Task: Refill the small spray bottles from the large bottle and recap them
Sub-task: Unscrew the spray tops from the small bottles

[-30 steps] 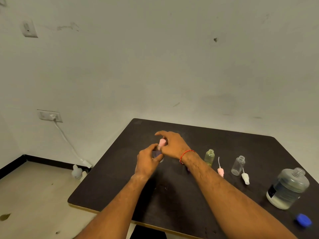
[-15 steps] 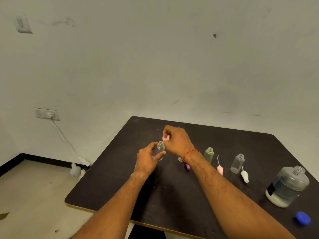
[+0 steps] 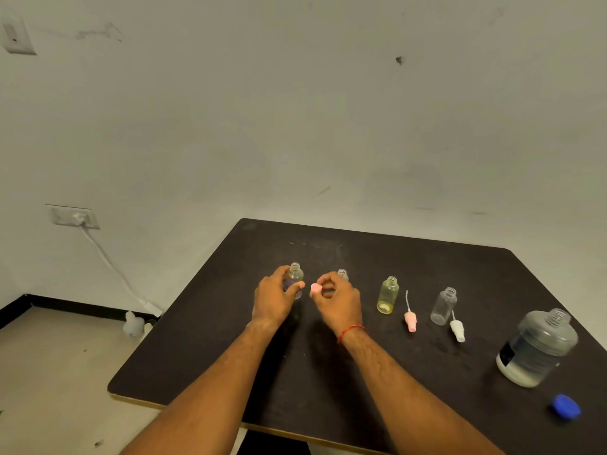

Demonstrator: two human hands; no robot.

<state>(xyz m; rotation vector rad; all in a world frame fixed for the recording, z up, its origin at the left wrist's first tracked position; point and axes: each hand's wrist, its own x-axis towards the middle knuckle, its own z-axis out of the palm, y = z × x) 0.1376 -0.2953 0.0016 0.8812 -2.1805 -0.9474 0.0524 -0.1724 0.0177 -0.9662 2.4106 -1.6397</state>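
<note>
My left hand (image 3: 274,298) grips a small clear bottle with a purple band (image 3: 294,280), upright and uncapped, on the black table (image 3: 377,257). My right hand (image 3: 338,298) pinches a pink spray cap (image 3: 315,289) just right of that bottle. Behind my right hand another small open bottle (image 3: 342,274) shows only its neck. Further right stand a yellowish bottle (image 3: 388,295) and a clear bottle (image 3: 444,307), each uncapped. A pink spray head (image 3: 410,318) and a white spray head (image 3: 457,330) lie beside them. The large bottle (image 3: 537,351) stands open at the right, part full of clear liquid.
A blue cap (image 3: 565,407) lies near the table's front right corner. On the floor at the left sits a white plastic bottle (image 3: 133,324), below a wall socket (image 3: 75,217) with a white cable running down to it.
My right hand has taken the pink spray cap off the purple-banded bottle and moved it down to the right. The left hand stays on the bottle.
</note>
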